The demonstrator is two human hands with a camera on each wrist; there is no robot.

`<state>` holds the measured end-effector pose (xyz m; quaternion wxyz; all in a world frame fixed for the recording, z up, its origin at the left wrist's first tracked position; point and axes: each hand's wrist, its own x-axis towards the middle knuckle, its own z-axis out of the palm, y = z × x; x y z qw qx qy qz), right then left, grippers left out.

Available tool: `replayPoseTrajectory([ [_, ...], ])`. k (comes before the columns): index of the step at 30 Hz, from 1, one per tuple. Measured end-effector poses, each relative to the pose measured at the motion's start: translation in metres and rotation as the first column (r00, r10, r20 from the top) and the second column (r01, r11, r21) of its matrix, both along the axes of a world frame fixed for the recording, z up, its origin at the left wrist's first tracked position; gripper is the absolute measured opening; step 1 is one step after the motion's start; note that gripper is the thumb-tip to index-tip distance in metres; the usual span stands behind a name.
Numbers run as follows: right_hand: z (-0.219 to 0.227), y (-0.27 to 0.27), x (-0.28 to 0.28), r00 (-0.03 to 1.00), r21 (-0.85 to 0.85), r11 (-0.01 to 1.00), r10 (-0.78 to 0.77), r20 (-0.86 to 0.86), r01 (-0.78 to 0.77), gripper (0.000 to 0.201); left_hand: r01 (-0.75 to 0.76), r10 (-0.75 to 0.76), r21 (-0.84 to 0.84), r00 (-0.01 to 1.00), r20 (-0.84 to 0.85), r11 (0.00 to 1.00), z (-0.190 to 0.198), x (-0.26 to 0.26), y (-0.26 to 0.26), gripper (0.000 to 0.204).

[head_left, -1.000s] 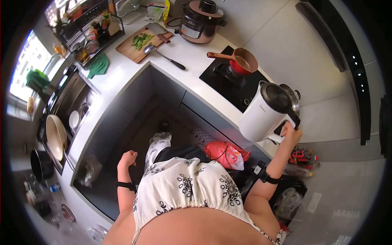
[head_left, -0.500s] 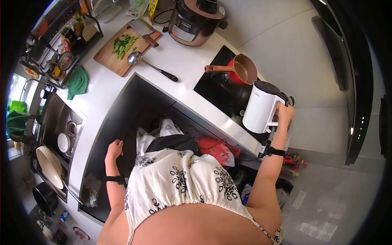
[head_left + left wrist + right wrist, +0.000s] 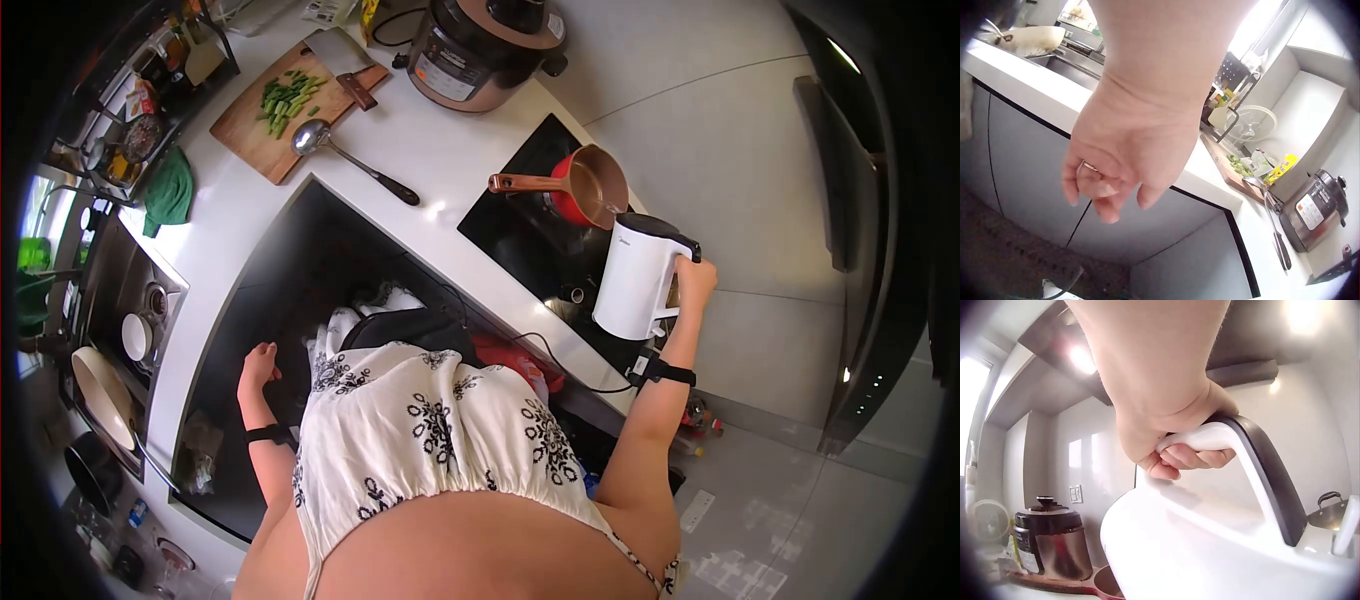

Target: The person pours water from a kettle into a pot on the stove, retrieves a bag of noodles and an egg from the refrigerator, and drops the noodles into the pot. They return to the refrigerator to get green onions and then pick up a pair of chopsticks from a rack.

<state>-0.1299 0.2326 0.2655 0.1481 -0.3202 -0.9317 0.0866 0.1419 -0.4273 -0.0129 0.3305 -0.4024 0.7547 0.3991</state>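
The right hand (image 3: 693,278) curls its fingers (image 3: 1188,456) around the handle of a white kettle (image 3: 635,285), held in the air and tipped toward a red pot (image 3: 585,188) on the hob (image 3: 520,235). The left hand (image 3: 258,365) hangs beside the counter (image 3: 250,230) with fingers (image 3: 1100,194) loosely curled, holding nothing. Left of the hob on the counter lie a ladle (image 3: 350,160), a board (image 3: 280,105) with chopped greens, and a cooker (image 3: 485,45).

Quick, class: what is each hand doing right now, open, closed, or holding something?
Left hand: open, fingers loosely curled, holding nothing, hanging by the cabinet front.
Right hand: closed around the handle of the white electric kettle, tilted toward the red saucepan.
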Motion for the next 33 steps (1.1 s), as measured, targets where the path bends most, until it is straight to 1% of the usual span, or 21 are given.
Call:
replayPoseTrajectory([
  [2, 0.007, -0.002, -0.004, 0.998, 0.010, 1.000, 0.004, 0.060, -0.005, 0.025, -0.021, 0.022, 0.020, 0.999, -0.049, 1.000, 0.003, -0.010, -0.003, 0.038],
  [3, 0.010, -0.003, -0.006, 0.998, 0.012, 1.000, 0.005, 0.061, -0.006, 0.025, -0.026, 0.026, 0.007, 0.999, -0.038, 1.000, 0.011, -0.017, -0.001, 0.037],
  [6, 0.019, -0.007, -0.011, 0.996, 0.023, 1.000, 0.018, 0.082, -0.020, 0.026, -0.036, 0.035, -0.016, 0.997, -0.064, 0.999, 0.009, -0.024, -0.001, 0.036],
  [8, 0.026, -0.012, -0.014, 0.980, 0.018, 0.999, -0.032, 0.196, 0.029, 0.032, -0.041, 0.040, -0.006, 0.997, -0.067, 0.999, 0.009, -0.025, 0.001, 0.036],
  [11, 0.025, -0.006, -0.017, 0.980, 0.000, 1.000, -0.015, 0.199, 0.015, 0.032, -0.046, 0.047, 0.015, 0.996, -0.076, 0.999, 0.011, -0.024, 0.008, 0.035],
  [15, 0.034, -0.015, -0.016, 0.979, 0.008, 1.000, -0.020, 0.201, 0.019, 0.031, -0.027, 0.028, 0.017, 0.999, -0.034, 0.999, 0.005, -0.017, 0.012, 0.037],
  [20, 0.035, -0.013, -0.021, 0.968, 0.060, 0.998, -0.022, 0.249, 0.007, 0.032, -0.022, 0.023, 0.020, 1.000, -0.002, 1.000, 0.001, -0.011, 0.014, 0.038],
  [23, 0.041, -0.025, -0.023, 0.960, 0.072, 0.997, -0.009, 0.280, -0.011, 0.034, -0.011, 0.011, 0.013, 1.000, 0.009, 1.000, 0.002, -0.009, 0.014, 0.038],
  [26, 0.038, -0.022, -0.027, 0.960, 0.118, 0.993, -0.008, 0.280, -0.026, 0.035, -0.027, 0.027, 0.015, 1.000, 0.004, 1.000, 0.003, -0.009, 0.015, 0.038],
  [29, 0.044, -0.032, -0.028, 0.961, 0.135, 0.990, -0.012, 0.278, -0.026, 0.037, -0.023, 0.022, 0.024, 1.000, 0.021, 0.999, 0.003, -0.007, 0.016, 0.038],
  [33, 0.045, -0.031, -0.028, 0.961, 0.160, 0.987, -0.021, 0.275, -0.025, 0.039, -0.033, 0.033, 0.033, 0.999, 0.013, 0.999, 0.001, -0.003, 0.017, 0.037],
])
